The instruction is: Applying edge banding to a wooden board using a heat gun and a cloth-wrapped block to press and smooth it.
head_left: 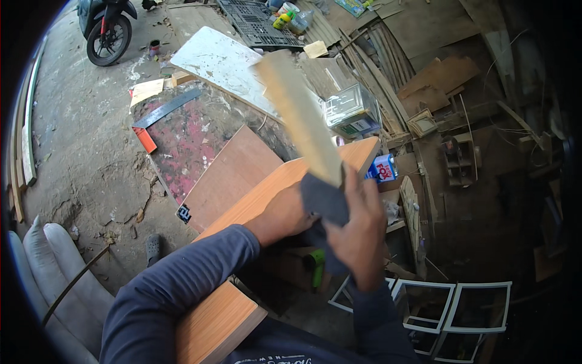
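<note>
In my right hand (361, 227) is the lower end of a pale wooden strip (297, 118), blurred by motion and pointing up and away. A dark grey sheet (325, 197), like sandpaper or cloth, lies against the strip's lower end between my hands. My left hand (282, 213) is closed at the sheet's left edge; its fingertips are hidden. Beneath my hands a board with orange wood grain (248, 209) runs diagonally, and my left forearm crosses over it. Its near end (218, 315) shows close to my body.
A try square (163, 112) with an orange handle rests on a stained panel beside a brown plywood piece (233, 170). A metal tin (351, 109) and blue can (383, 168) stand beyond the board. White frames (451, 306) lie lower right, a green tool (316, 267) below my hands.
</note>
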{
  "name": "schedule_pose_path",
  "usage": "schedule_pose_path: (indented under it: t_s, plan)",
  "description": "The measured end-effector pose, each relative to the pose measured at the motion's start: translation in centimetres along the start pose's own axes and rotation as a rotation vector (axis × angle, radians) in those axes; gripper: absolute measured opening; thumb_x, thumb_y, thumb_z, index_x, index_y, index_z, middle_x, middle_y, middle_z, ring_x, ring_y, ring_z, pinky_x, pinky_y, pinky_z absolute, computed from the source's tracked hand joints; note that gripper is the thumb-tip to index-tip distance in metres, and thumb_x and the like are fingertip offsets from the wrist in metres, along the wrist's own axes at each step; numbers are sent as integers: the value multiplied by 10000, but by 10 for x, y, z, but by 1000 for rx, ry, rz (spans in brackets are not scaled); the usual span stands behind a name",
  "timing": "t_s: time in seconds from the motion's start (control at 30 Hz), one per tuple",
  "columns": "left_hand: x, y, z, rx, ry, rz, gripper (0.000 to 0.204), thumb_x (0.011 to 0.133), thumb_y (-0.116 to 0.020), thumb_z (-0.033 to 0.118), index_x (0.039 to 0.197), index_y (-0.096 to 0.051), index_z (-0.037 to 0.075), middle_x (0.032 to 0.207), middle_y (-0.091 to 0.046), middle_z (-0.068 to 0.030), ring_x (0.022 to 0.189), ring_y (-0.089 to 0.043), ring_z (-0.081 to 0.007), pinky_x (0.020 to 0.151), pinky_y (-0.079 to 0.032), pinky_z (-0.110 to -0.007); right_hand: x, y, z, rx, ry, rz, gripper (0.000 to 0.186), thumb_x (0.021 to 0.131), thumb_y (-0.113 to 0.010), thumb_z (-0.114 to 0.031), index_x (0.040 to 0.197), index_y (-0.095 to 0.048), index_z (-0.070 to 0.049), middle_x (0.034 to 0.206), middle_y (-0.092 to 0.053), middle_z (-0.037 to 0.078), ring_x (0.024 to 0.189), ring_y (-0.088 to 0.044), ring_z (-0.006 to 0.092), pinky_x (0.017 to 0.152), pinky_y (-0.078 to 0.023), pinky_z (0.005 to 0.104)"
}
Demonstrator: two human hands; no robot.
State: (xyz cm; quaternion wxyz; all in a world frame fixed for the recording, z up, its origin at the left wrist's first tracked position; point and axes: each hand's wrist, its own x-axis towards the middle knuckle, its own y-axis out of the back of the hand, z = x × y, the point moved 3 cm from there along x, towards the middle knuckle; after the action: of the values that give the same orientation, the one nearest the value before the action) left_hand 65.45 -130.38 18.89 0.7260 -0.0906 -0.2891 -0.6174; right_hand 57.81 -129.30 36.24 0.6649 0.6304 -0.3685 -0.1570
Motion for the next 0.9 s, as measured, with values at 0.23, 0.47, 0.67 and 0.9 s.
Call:
schedule_pose_path:
  t_s: [0.23,0.47,0.67,0.9]
  plan:
    - [-2,5,-3,-84,77,-144,844,957,-791,387,1621,-441,3,1587,-521,-282,1456,-508,-455,1225,-410,-490,45,-1,64,-229,-274,20,764,914,-794,-171,1601,-479,-59,1226,-632,282,1105,-664,489,943,-544,518]
    - [-1,-4,-2,-47,51,-254,772,935,-744,208,1565,-418,-96,1573,-493,-330,1468,-482,-467,1254,-382,-476,-15,-3,70,-95,-122,-28,884,794,-898,-186,1575,-507,-48,1255,-615,258,1164,-642,489,955,-535,535]
    - [1,-6,-1,-71,32,-210,838,817,-684,-57,1606,-409,8,1616,-476,-259,1479,-472,-452,1245,-408,-477,80,-33,251,-228,-409,16,701,982,-746,-400,1527,-554,-3,1327,-676,313,1216,-651,501,1035,-523,528]
    - [4,-7,-10,38,129,-371,860,825,-789,41,1599,-415,14,1576,-491,-267,1444,-494,-458,1196,-443,-486,-4,-1,70,-35,-83,-16,775,842,-864,-178,1543,-550,-74,1279,-626,270,1142,-658,473,940,-556,513]
